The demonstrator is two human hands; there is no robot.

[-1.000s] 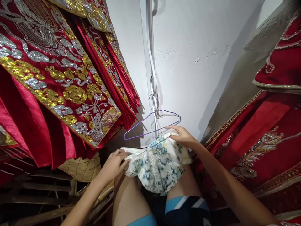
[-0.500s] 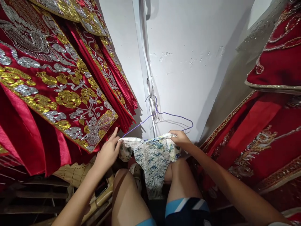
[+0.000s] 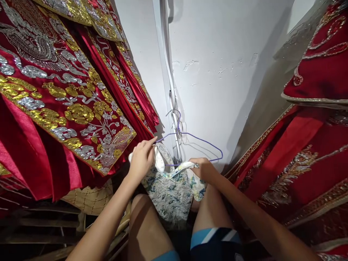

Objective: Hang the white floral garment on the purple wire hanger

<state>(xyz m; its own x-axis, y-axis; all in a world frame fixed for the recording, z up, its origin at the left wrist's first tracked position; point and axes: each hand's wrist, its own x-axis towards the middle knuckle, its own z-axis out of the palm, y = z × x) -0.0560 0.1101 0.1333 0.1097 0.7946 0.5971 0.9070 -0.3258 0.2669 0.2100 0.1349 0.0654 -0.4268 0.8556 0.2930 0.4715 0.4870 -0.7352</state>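
Observation:
A white floral garment [image 3: 171, 195] with blue, green and yellow print hangs between my hands, above my knees. My left hand [image 3: 141, 156] grips one shoulder of it, up against the left arm of a purple wire hanger [image 3: 202, 138]. That end of the hanger goes inside the garment's neck opening. The other side of the neckline is pinched by my right hand [image 3: 203, 167], just below the hanger's right arm, which is bare. The hanger's hook is up by a white strip on the wall.
Red costumes with gold and silver sequins [image 3: 78, 112] hang close on the left. More red beaded garments [image 3: 312, 145] hang on the right. A white wall [image 3: 214, 43] with a vertical white strip [image 3: 163, 43] stands ahead. Wooden slats [image 3: 46, 224] lie low at left.
My left hand has moved up and right, drawing the garment's left shoulder over the hanger's left arm. My right hand has shifted slightly left and down, and the neckline now gapes open.

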